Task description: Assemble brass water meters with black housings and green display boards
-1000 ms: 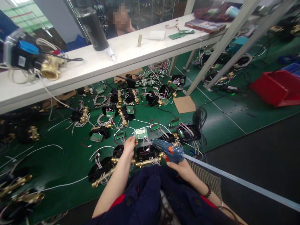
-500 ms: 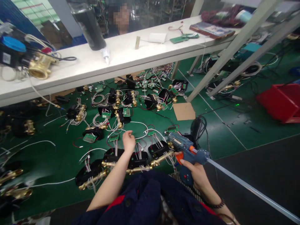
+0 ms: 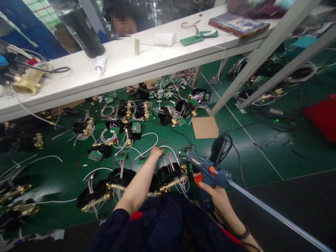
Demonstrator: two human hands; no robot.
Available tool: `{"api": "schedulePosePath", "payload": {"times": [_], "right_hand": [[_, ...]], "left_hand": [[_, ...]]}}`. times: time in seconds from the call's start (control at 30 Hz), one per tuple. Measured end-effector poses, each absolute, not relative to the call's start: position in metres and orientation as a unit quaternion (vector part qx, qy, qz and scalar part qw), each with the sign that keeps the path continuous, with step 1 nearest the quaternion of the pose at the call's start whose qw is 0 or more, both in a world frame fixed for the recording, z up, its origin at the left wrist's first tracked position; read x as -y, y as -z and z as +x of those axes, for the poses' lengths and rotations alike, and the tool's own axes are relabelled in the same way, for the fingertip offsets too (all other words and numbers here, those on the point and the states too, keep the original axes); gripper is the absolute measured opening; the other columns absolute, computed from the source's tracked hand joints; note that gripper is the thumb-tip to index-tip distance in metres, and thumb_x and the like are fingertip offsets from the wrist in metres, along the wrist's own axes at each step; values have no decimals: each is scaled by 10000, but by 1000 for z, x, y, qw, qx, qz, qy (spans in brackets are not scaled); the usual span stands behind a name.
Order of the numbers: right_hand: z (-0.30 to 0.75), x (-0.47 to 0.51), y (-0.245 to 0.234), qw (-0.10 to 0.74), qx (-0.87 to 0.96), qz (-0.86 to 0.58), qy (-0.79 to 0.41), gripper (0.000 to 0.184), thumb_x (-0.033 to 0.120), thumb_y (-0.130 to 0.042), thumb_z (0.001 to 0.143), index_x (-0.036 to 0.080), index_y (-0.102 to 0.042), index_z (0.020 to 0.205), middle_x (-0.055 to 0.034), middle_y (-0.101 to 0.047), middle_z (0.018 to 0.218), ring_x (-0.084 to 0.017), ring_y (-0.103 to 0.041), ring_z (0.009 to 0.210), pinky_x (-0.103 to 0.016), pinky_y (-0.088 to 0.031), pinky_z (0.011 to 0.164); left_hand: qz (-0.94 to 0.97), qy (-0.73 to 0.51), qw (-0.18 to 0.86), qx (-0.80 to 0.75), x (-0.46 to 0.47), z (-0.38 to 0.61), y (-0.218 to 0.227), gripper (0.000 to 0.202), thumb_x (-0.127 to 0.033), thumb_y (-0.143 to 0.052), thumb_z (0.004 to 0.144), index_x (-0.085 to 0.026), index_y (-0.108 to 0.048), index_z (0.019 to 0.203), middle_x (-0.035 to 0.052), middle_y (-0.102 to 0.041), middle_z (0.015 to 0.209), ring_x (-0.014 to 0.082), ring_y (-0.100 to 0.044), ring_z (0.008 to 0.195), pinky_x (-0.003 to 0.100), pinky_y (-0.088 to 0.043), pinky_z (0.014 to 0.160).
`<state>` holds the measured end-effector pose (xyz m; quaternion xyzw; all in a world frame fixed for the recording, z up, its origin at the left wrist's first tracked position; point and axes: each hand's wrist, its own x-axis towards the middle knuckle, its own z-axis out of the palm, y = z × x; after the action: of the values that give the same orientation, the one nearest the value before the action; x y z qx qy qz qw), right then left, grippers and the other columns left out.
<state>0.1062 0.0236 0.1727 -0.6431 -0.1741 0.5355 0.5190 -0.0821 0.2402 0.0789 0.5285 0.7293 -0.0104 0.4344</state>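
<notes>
In my right hand (image 3: 214, 192) is a blue hot glue gun (image 3: 203, 162) with an orange trigger, my fingers wrapped round its grip. A long clear glue stick (image 3: 273, 213) sticks out of its back end. My left hand (image 3: 156, 152) reaches forward over the row of meter bodies, its fingers turned away and hidden. Right beside it is a small green circuit board (image 3: 166, 152); whether they touch I cannot tell. White wires run from that board to a black housing (image 3: 169, 172) on a brass pipe fitting (image 3: 174, 183). The gun's nozzle points towards another circuit board (image 3: 186, 151).
More wired brass meters (image 3: 127, 108) and a heap of circuit boards (image 3: 168, 89) lie on the green floor. A white bench (image 3: 118, 71) crosses ahead, its slanted metal leg (image 3: 259, 57) at right. Cardboard (image 3: 205, 127), a black cable coil (image 3: 220, 148) and a red bin (image 3: 321, 117) lie right.
My left hand has moved right and slightly forward, to beside the small circuit board. The glue gun stays in my right hand, nearly unmoved. The camera view has shifted a little.
</notes>
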Motion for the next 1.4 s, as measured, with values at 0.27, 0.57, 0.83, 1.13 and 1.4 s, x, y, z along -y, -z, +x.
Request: {"api": "schedulePosePath", "payload": {"times": [0.27, 0.57, 0.83, 1.13, 1.4], "right_hand": [[103, -22, -159, 467, 266, -620, -572, 444, 558, -768, 595, 186, -715, 831, -96, -728, 856, -295, -669, 845, -455, -502, 874], [83, -8, -144, 421, 303, -633, -574, 473, 626, -689, 638, 178, -709, 791, -99, -710, 827, -279, -655, 811, -429, -508, 821], [82, -15, -158, 386, 328, -661, -554, 413, 585, -673, 635, 187, -707, 735, -90, -716, 781, -286, -658, 797, -434, -506, 817], [85, -13, -161, 364, 335, -678, -545, 393, 563, -665, 638, 186, -706, 741, -85, -708, 780, -289, -655, 798, -445, -499, 831], [85, -12, -162, 351, 336, -688, -539, 422, 585, -665, 607, 187, -709, 742, -95, -720, 790, -310, -660, 810, -473, -486, 845]], "left_hand": [[466, -105, 565, -673, -219, -98, -110, 227, -320, -578, 884, -129, -593, 1006, 47, -622, 972, 158, -614, 820, 334, -540, 716], [389, -212, 631, -637, -177, -122, -136, 154, -270, -584, 883, -122, -593, 920, 3, -602, 817, 102, -571, 654, 254, -506, 597], [374, -256, 642, -619, -167, -122, -139, 123, -242, -606, 865, -119, -596, 861, -21, -585, 738, 83, -533, 582, 228, -474, 555], [384, -262, 636, -617, -164, -122, -139, 149, -268, -603, 869, -121, -599, 893, -11, -598, 770, 92, -544, 602, 250, -486, 588], [389, -264, 629, -619, -163, -121, -142, 165, -287, -606, 866, -123, -608, 870, -13, -608, 753, 101, -561, 615, 269, -494, 620]]}}
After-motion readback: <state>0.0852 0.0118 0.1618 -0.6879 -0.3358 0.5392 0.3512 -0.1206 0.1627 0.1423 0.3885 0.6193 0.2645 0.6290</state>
